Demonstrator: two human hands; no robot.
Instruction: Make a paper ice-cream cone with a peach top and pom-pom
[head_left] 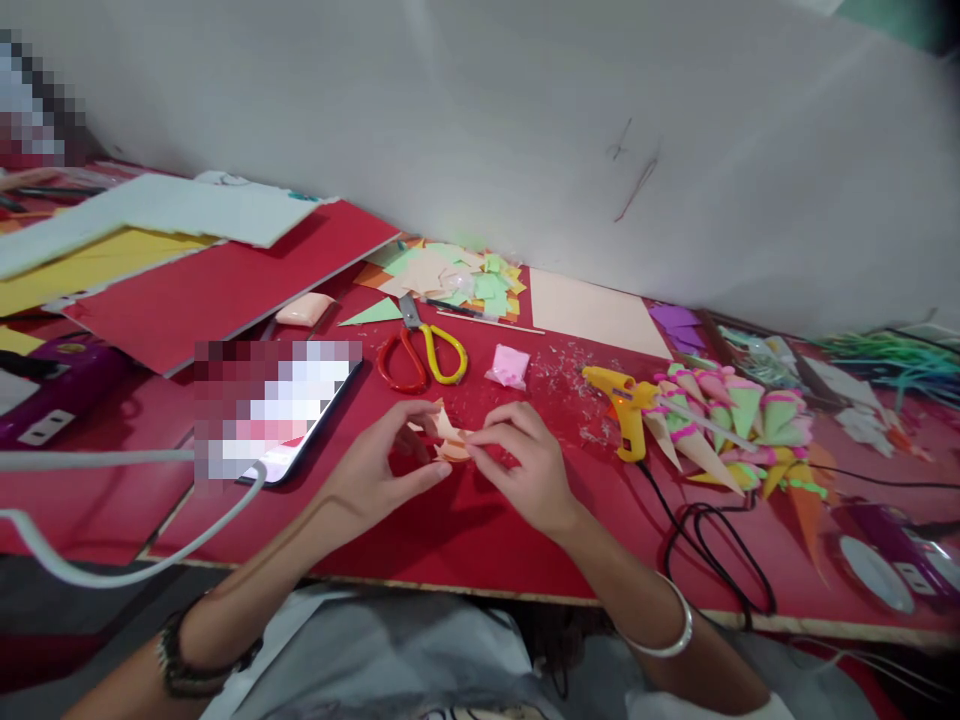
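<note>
A small peach-coloured paper piece (452, 446), curled and folded, is held between my two hands just above the red table. My left hand (382, 455) curves round its left side, with thumb and forefinger at the paper. From the right, my right hand (529, 462) pinches its edge between thumb and fingertips. Fingers hide part of the paper. Beyond them lie scissors (421, 345) with one red and one yellow handle, and a small pink packet (509, 367).
A phone (311, 420) lies left of my hands. To the right are a yellow glue gun (627, 408) with a black cord and a pile of coloured paper cones (739, 420). Paper scraps (465, 275), a peach sheet (592, 308) and a red board (240, 285) are farther back.
</note>
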